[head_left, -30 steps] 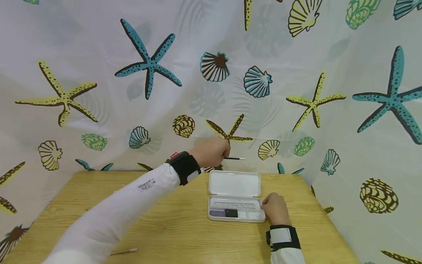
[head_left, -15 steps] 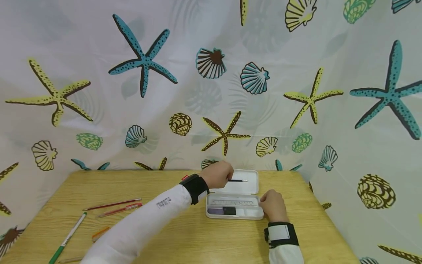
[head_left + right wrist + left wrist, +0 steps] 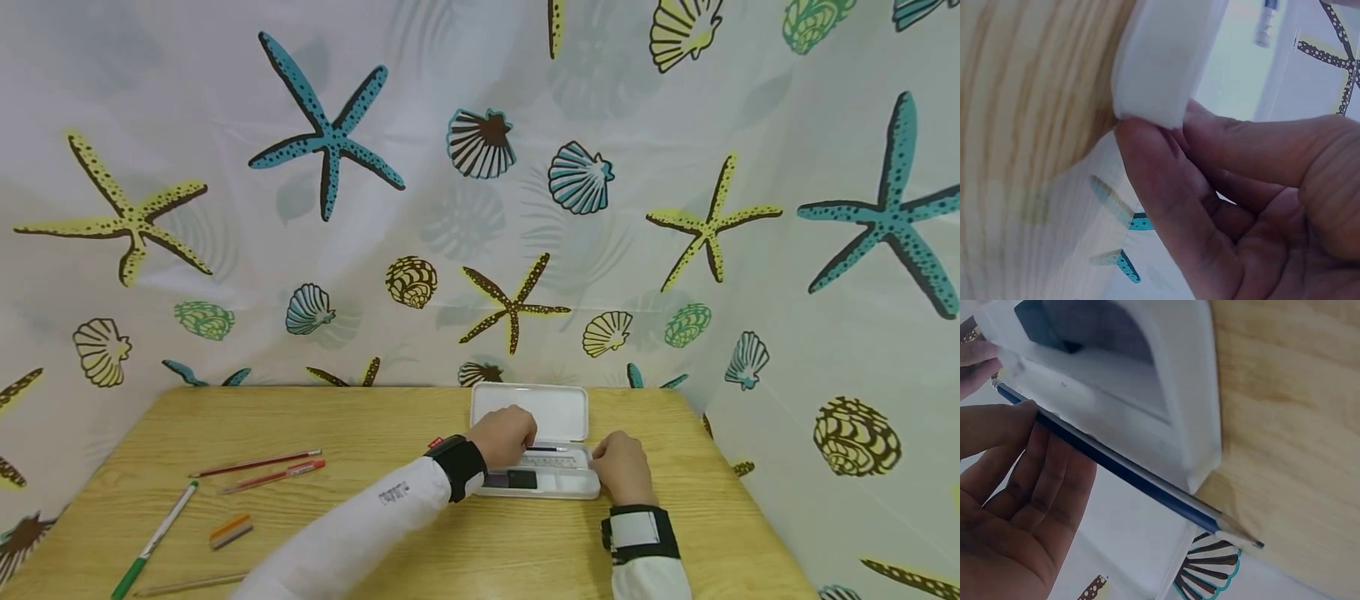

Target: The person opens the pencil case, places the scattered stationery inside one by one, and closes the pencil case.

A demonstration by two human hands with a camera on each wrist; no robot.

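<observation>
A white pencil case [image 3: 570,487] lies open on the wooden table [image 3: 375,417], lid [image 3: 558,408] tilted back. Inside are a ruler [image 3: 558,461], a black eraser [image 3: 522,479] and a purplish block [image 3: 494,480]. My left hand [image 3: 510,437] pinches a dark blue pencil [image 3: 547,449] [image 3: 1122,469] and holds it just over the case's tray [image 3: 1147,375], tip pointing right. My right hand [image 3: 621,468] grips the case's right end, fingers curled round its corner [image 3: 1160,81].
Loose pens and pencils lie on the left of the table: two red ones [image 3: 258,471], a green-and-white pen [image 3: 153,542], a short orange piece [image 3: 230,531] and a wooden pencil [image 3: 191,583]. A seashell-print curtain [image 3: 480,208] closes off the back and right.
My left hand has brought the pencil down from in front of the curtain, past the lid, to just above the case's tray. The right hand has stayed on the case.
</observation>
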